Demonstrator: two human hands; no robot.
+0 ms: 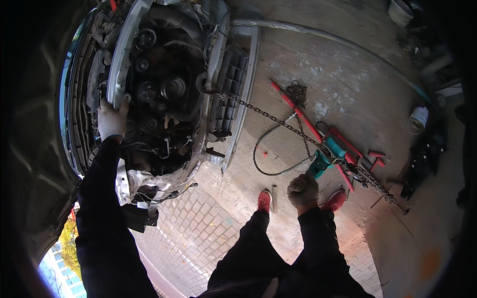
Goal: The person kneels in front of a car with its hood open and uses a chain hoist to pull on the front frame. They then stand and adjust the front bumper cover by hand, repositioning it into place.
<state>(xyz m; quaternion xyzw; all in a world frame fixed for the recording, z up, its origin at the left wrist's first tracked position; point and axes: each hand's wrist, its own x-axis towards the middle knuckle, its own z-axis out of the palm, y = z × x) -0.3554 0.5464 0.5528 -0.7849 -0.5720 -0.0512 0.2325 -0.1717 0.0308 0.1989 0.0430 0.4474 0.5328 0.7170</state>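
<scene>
My left hand (112, 119), in a pale knit glove, is closed around the lower end of a silver metal beam (122, 64) lying across the open engine bay (159, 92). My right hand (303, 190), in a similar glove, is a fist right beside a teal tool part (320, 164); what sits inside the fist is hidden. Just beyond is another teal part (336, 146), amid red bars. A chain (268, 115) stretches from a dark hook (200, 83) on the car's front frame toward the long red bar (295, 108). A black hose (256, 158) loops beside it.
A loose grille-like panel (232, 89) and metal strip stand before the car. The raised hood (37, 139) is at far left. On the concrete are a coiled chain (296, 93), a red T-shaped piece (377, 159), a can (418, 120) and dark parts (422, 161).
</scene>
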